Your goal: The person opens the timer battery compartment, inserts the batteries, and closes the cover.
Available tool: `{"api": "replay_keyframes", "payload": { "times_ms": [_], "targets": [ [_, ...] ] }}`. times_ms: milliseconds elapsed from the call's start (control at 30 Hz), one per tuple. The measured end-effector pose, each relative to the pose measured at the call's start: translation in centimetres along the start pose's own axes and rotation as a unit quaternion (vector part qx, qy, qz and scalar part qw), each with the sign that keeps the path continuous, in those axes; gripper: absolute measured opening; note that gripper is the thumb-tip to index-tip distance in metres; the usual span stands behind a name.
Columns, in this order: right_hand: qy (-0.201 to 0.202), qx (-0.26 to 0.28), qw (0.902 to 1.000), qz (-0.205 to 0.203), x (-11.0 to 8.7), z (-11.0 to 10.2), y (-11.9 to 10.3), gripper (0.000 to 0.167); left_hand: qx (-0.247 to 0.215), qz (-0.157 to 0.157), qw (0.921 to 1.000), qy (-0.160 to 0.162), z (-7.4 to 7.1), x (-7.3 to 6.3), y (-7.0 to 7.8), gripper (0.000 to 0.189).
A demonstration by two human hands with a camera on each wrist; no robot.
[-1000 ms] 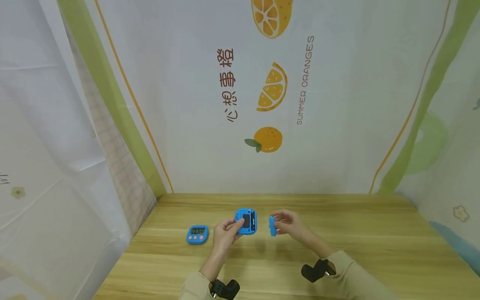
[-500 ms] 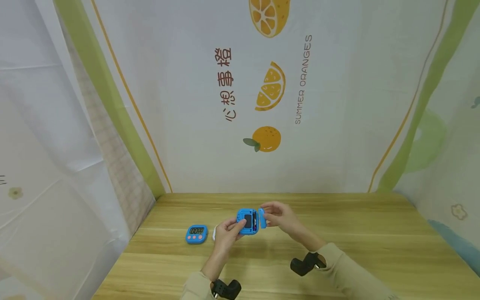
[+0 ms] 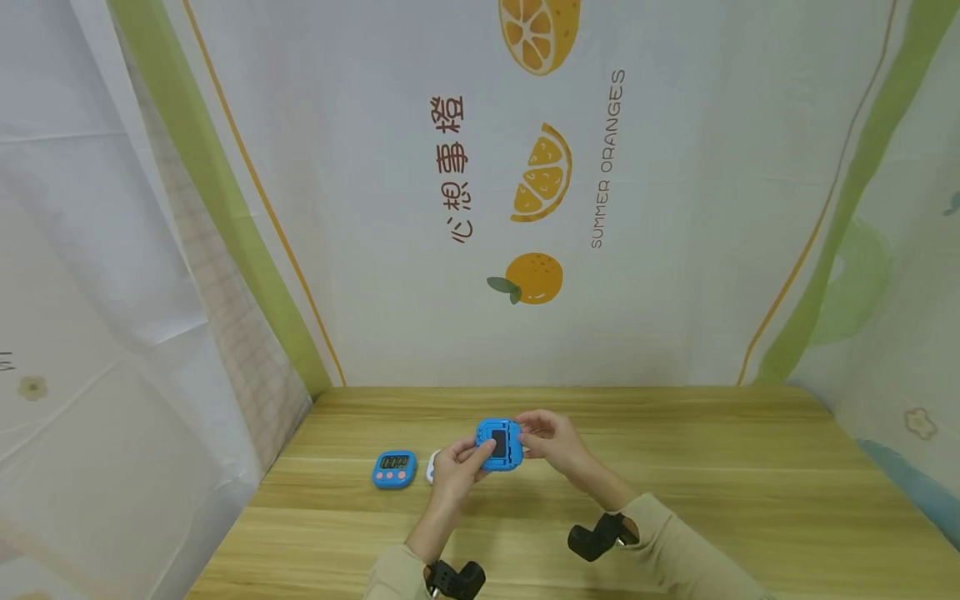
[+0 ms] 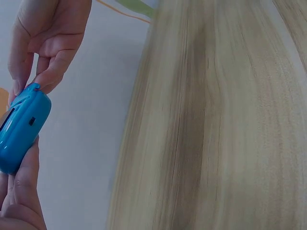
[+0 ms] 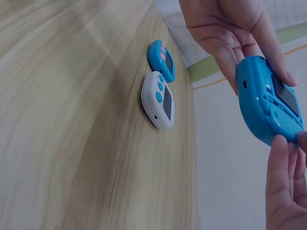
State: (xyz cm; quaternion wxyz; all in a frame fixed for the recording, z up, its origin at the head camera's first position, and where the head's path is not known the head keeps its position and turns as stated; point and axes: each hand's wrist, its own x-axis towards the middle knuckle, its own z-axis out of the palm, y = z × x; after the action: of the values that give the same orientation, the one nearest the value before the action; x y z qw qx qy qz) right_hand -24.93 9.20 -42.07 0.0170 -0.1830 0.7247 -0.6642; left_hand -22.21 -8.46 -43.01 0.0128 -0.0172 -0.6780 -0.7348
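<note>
Held above the table, a blue digital timer (image 3: 501,424) shows its back with a dark pad. My left hand (image 3: 453,477) grips it by the left side, thumb over the back. At its right edge my right hand (image 3: 557,446) pinches the blue battery cover (image 5: 284,122), which lies over the battery slot; whether it is fully seated I cannot tell. The batteries are hidden beneath it. In the left wrist view the timer (image 4: 25,128) appears edge-on between both hands.
On the wooden table (image 3: 675,500) to the left lies another blue timer (image 3: 394,469) with pink buttons. A white timer (image 5: 158,101) with blue buttons sits beside it, mostly behind my left hand in the head view. A printed curtain (image 3: 420,333) hangs behind the table.
My right hand has moved left with the battery cover, from apart to against the timer, and the batteries are now covered. My left hand has barely moved.
</note>
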Motion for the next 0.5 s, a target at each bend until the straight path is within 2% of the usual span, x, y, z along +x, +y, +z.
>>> {"api": "replay_keyframes", "payload": {
  "times_ms": [333, 500],
  "targets": [
    [0.049, 0.011, 0.9986, 0.012, -0.1, 0.9, -0.2, 0.027, -0.006, -0.005, 0.9999, 0.009, 0.1, 0.0, 0.1, 0.05],
    [0.071, -0.003, 0.9974, 0.009, -0.1, 1.2, -0.2, 0.023, -0.006, -0.005, 0.9999, 0.01, 0.0, 0.0, 0.1, 0.05]
  ]
}}
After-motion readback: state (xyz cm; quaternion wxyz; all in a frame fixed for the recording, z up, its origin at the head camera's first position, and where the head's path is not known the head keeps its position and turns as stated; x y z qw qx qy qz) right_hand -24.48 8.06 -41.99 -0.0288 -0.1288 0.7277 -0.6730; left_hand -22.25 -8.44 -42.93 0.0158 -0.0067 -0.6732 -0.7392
